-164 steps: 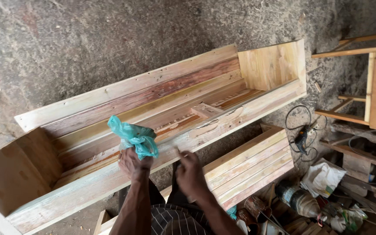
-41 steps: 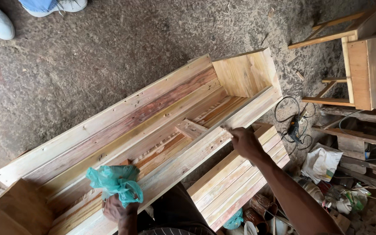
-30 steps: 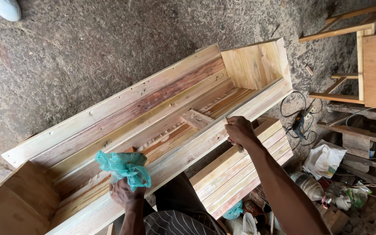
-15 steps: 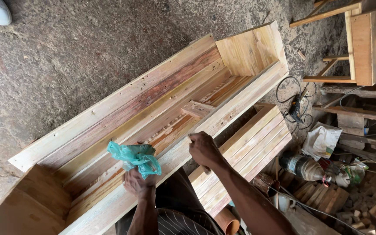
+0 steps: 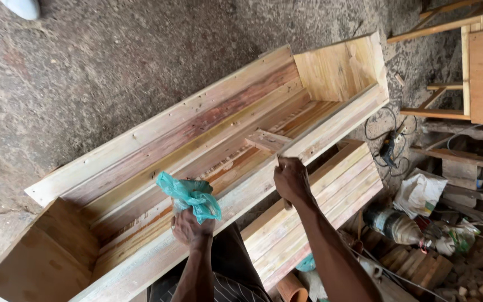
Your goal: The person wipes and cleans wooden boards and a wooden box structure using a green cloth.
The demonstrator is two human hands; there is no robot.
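A long open wooden box [image 5: 219, 112] made of pale planks lies slanted across the dirt floor. My left hand [image 5: 190, 226] is closed around a crumpled teal plastic bag [image 5: 190, 196], held just over the box's near side plank [image 5: 331, 126]. My right hand [image 5: 292, 180] grips the top edge of that same plank, farther right, fingers curled over it. A short wooden cross block [image 5: 266, 140] sits inside the box near my right hand.
A slatted wooden panel [image 5: 331, 196] leans below the box on the right. A power tool with a coiled black cable [image 5: 389, 146] lies beyond it, with a white bag [image 5: 419, 193], bottles and scrap wood. Wooden frames [image 5: 476, 67] stand at the upper right. Someone's white shoe [image 5: 20, 6] shows top left.
My right hand slid left along the near plank from the box's far end toward the middle. My left hand with the teal bag stayed by the near plank while the view shifted.
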